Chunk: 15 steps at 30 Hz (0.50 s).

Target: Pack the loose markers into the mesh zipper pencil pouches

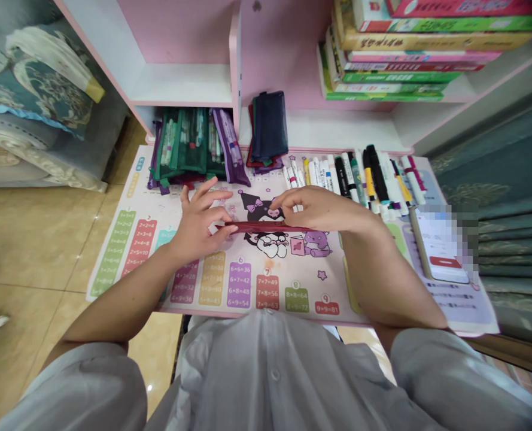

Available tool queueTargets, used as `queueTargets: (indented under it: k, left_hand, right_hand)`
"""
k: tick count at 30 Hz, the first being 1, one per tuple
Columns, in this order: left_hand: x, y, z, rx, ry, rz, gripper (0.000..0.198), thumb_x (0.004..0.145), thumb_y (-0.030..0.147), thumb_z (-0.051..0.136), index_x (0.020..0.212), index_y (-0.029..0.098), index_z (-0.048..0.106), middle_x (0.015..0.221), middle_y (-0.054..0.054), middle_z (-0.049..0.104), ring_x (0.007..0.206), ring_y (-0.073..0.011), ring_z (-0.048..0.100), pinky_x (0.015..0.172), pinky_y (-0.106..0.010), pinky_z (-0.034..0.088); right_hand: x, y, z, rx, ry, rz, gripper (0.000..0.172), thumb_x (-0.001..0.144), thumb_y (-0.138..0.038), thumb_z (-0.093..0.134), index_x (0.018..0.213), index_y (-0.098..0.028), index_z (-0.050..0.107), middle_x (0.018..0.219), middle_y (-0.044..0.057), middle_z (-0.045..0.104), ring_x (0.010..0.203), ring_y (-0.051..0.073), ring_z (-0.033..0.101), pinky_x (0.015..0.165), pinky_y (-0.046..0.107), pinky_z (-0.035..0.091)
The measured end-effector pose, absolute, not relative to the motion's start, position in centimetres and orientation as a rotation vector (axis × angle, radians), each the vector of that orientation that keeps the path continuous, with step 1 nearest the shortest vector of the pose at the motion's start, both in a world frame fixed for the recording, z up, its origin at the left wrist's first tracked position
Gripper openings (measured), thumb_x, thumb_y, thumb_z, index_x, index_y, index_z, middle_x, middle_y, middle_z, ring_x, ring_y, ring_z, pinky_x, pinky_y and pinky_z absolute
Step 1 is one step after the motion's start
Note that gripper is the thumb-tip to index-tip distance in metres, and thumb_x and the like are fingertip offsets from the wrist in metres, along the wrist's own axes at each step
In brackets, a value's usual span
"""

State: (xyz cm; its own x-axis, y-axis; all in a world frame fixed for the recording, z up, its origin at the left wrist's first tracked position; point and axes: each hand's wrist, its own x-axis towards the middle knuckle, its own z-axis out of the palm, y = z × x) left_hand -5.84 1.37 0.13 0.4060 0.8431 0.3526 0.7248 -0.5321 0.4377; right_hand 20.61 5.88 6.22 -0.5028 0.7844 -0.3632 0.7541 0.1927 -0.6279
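A thin dark-red pencil case [259,227] is held edge-on between both hands, just above a printed desk mat [248,287] with multiplication tables and cartoon figures. My left hand [200,218] grips its left end with thumb and lower fingers, the upper fingers spread. My right hand [319,209] pinches its right end, fingers curled over the top. A row of marker pens [359,173] lies just behind my right hand.
Green and purple pencil cases [194,146] are stacked at the back left, dark blue ones [268,129] beside them under a pink shelf divider. Stacked books [404,54] fill the upper right shelf. A phone [440,245] lies on the mat at right. A sofa [36,102] is left.
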Motion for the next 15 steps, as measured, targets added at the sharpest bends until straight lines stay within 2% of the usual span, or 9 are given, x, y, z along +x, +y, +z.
queueTargets:
  k: [3,9,15]
  left_hand:
    - [-5.89,1.41,0.08,2.445,1.386,0.802,0.025,0.085,0.046,0.064,0.071,0.025,0.061,0.125,-0.004,0.066,0.141,-0.0327,0.04,0.115,-0.066,0.013]
    - [-5.88,1.44,0.05,2.445,1.4,0.785,0.026,0.085,0.047,0.063,0.071,0.025,0.061,0.124,-0.004,0.067,0.141,-0.0313,0.04,0.117,-0.063,0.013]
    - [-5.83,1.43,0.14,2.453,1.38,0.824,0.025,0.085,0.044,0.063,0.07,0.024,0.061,0.123,-0.005,0.067,0.14,-0.0327,0.042,0.114,-0.065,0.016]
  right_hand:
    - [20.76,5.95,6.2,-1.543,-2.4,1.286,0.013,0.069,-0.024,0.059,0.057,-0.022,0.055,0.099,-0.002,0.072,0.089,0.021,0.061,0.08,0.035,0.043]
    - [20.8,6.05,5.92,-1.496,-2.411,1.286,0.014,0.07,-0.025,0.054,0.056,-0.021,0.053,0.114,-0.002,0.072,0.094,0.021,0.064,0.073,0.033,0.043]
    - [20.89,6.24,5.84,-1.526,-2.393,1.308,0.015,0.068,-0.028,0.055,0.055,-0.021,0.052,0.107,-0.002,0.072,0.085,0.019,0.062,0.07,0.033,0.042]
